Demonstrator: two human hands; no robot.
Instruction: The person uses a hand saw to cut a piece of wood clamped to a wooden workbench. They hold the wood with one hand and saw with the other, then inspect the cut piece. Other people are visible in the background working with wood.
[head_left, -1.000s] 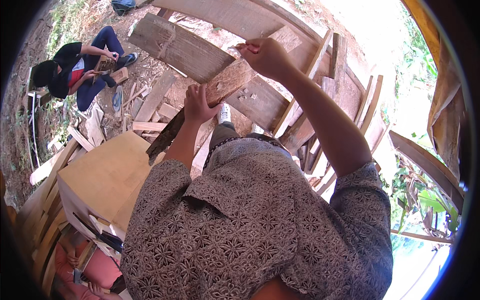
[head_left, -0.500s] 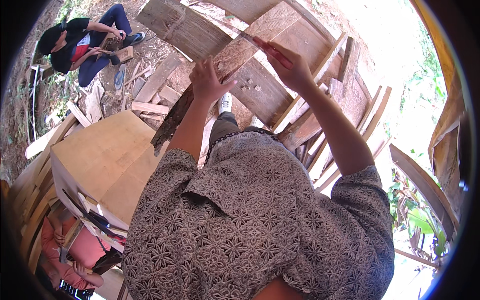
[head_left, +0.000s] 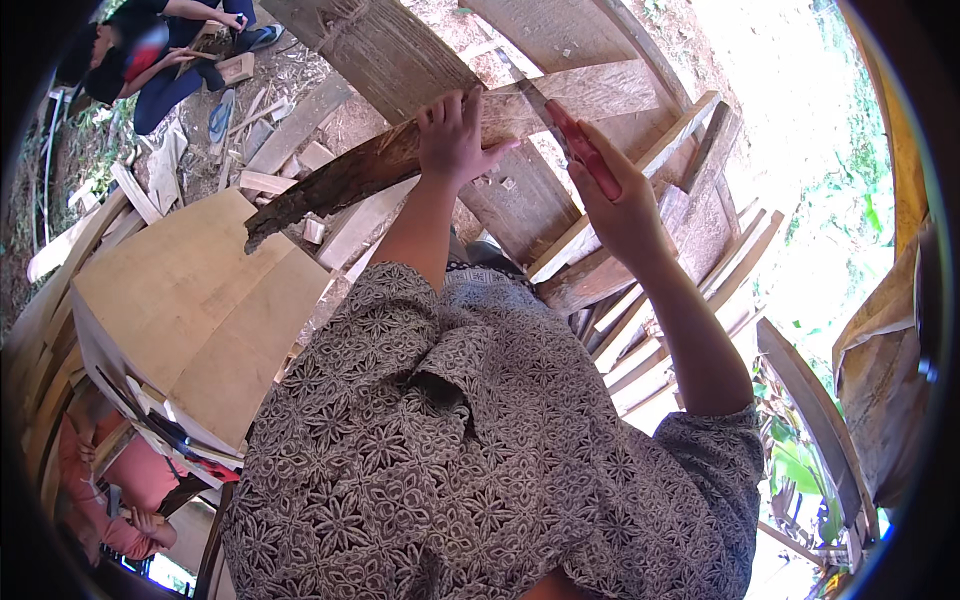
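The left hand [head_left: 452, 135] is closed over a long bark-edged slab of wood [head_left: 400, 160], fingers curled across its top edge. The right hand [head_left: 625, 200] is wrapped around the red handle of a blade [head_left: 570, 135], whose dark tip lies against the slab just beside the left hand. The slab slopes down from the hands toward the person's left; its lower end is still dark and rough with bark, while the stretch by the blade looks paler. So the stripping seems partly done, with the dark end left. Below the slab's lower end sits a pale plywood surface [head_left: 180, 300]. Beyond the slab lean weathered planks [head_left: 640, 210], and farther off another person [head_left: 150, 60] sits on the ground among offcuts.
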